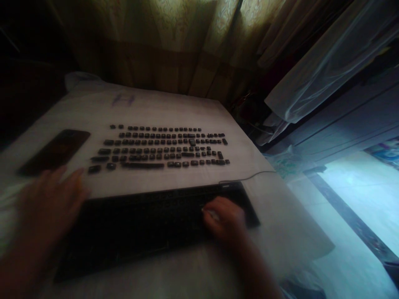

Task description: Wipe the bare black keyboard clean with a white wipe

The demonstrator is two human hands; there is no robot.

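Observation:
A black keyboard base (146, 220), its keycaps off, lies at a slant in front of me. My right hand (224, 218) is closed over its right part, the fingers curled around a small pale thing (213, 214) too blurred to name. At the base's left end is my left hand (51, 203), smeared by motion, fingers stretched out and somewhat apart. An orange patch (80, 182) shows at its fingertips; what it is, I cannot make out. Beyond the base, loose black keycaps (158, 150) are laid out in several rows, the long space bar (143, 165) in the nearest row.
A dark phone (57, 149) lies at the left of the white-covered table (168, 108). The keyboard's cable (258, 173) runs off the right edge. Curtains (174, 37) hang behind, and pale cloth (311, 74) hangs at the right above the floor.

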